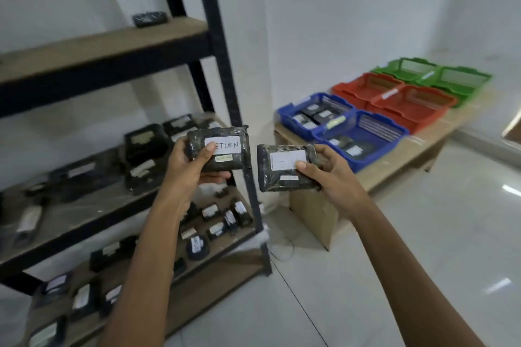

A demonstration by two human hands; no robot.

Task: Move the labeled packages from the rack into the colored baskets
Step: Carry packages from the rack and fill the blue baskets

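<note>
While in L hand (186,170): RETURN pkg (229,161).

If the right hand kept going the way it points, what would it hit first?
Probably the RETURN package in the left hand, just across a small gap from the second package in the right hand. Depth is unclear; the rack post behind could come first.

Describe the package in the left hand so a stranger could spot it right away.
In front of the black rack, two hands each hold a dark wrapped bundle. The package is in the left hand, on the rack's side. Its white label reads RETURN; the other package, in the right hand, has no readable writing.
</note>
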